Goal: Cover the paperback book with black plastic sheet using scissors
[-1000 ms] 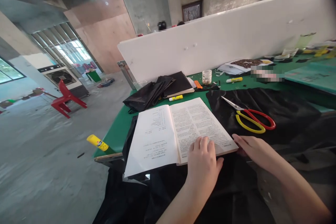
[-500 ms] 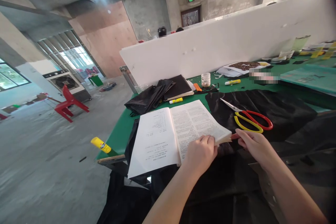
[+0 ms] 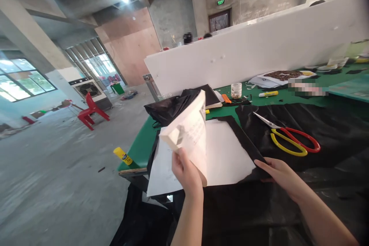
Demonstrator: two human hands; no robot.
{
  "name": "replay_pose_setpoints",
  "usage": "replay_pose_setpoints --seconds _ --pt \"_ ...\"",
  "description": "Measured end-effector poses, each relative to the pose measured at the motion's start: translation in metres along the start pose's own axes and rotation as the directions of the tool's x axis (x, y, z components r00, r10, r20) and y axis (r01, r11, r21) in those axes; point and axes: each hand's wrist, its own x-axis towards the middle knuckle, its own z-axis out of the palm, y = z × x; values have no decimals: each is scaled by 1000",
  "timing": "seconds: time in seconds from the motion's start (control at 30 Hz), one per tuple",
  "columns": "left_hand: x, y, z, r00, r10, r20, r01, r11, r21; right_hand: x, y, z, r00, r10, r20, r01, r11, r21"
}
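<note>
My left hand [image 3: 185, 172] grips the thick block of pages of a white book [image 3: 192, 130] and holds it lifted upright off its back cover. The blank white inside cover [image 3: 227, 157] lies flat beneath, edged by a black plastic covering. My right hand [image 3: 278, 172] lies with fingers stretched out on the black covering at the book's lower right corner. Black plastic sheet [image 3: 302, 123] is spread under the book on the green table [image 3: 138, 150]. Red-and-yellow scissors [image 3: 288, 138] lie on the sheet to the right.
A folded black sheet and black-covered book [image 3: 184, 103] lie behind. A glue stick [image 3: 268, 93], small jar [image 3: 236, 90] and orange cutter [image 3: 226, 98] are near a white partition [image 3: 259, 46]. A yellow glue stick [image 3: 123, 156] sits at the table's left edge. Red chair [image 3: 90, 110] stands on the floor.
My left hand went from pressing the open page to lifting the whole page block upward and leftward, exposing the blank inside cover. My right hand stayed at the lower right corner.
</note>
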Motion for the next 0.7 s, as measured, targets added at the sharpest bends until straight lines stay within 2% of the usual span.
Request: replay_pose_setpoints --seconds 0.07,0.2,0.47,0.63,0.7 --pt "1 5 -6 991 -105 -86 90 982 -168 -1 -2 2 1000 22 -11 -21 999 45" --pt "0 7 -23 952 -209 -223 122 929 -350 -1 -1 3 998 34 -54 -32 999 38" --pt "3 -20 -66 915 -281 -289 166 916 -365 5 10 7 999 12 37 -12 1000 10" --pt "5 -39 -96 871 -411 -271 305 882 -358 9 12 9 999 9 32 -8 1000 -13" --pt "6 -48 -111 871 -435 -229 365 884 -290 10 12 10 1000 11 13 -11 999 -32"
